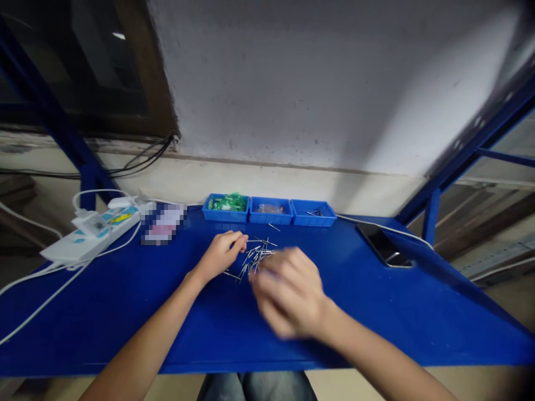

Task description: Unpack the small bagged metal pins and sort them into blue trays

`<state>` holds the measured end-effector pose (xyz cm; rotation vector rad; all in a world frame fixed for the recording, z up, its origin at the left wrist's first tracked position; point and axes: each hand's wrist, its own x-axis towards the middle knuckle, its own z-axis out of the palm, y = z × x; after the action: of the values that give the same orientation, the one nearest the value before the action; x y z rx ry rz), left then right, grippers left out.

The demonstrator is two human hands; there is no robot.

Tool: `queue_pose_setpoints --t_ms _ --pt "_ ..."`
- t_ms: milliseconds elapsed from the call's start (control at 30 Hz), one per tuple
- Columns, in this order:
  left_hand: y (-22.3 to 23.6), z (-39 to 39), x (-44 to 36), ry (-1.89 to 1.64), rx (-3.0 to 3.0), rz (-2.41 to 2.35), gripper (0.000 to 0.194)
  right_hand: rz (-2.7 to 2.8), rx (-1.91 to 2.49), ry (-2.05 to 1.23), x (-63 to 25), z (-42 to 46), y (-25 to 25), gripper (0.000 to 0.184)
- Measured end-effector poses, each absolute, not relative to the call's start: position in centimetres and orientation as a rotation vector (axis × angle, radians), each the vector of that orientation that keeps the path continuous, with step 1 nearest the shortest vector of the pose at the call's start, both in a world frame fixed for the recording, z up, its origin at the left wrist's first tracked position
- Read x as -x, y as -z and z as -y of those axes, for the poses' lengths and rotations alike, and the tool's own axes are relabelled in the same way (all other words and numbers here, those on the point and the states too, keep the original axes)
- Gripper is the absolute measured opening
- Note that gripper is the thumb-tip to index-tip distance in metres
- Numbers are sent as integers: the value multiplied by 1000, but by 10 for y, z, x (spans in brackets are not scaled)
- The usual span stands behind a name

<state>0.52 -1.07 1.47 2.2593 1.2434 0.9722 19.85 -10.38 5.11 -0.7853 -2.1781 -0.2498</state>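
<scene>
A loose pile of thin silvery metal pins lies on the blue table, in front of my body. At the pile's left edge is my left hand, its thumb and fingers pinched together; one pin appears to stick out from the fingertips to the right. My right hand hovers nearer to me, over the pile's right side, its fingers curled inward and smeared by motion. Whether it holds anything cannot be made out. Part of the pile is hidden behind it.
Three blue bins stand at the back: one with green packets, one with small clear-wrapped pieces, one with a few metal pieces. A power strip with cables sits left, a phone right. Blue posts flank the table.
</scene>
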Motion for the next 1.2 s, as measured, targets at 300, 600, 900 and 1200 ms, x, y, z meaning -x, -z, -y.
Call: queue_pose_setpoints --t_ms 300,600,900,1200 --pt "-18 17 -13 -877 -2101 -1094 44 2180 969 88 -197 28 1 16" --pt "-14 20 -12 -1037 -2250 -1202 13 2150 1058 110 -195 30 2 24" --pt "-29 12 24 -617 -2248 -1275 25 2072 987 344 -215 23 -17 21" --pt "-11 -6 77 23 -2172 -1387 19 1602 1781 449 -276 -27 -7 40"
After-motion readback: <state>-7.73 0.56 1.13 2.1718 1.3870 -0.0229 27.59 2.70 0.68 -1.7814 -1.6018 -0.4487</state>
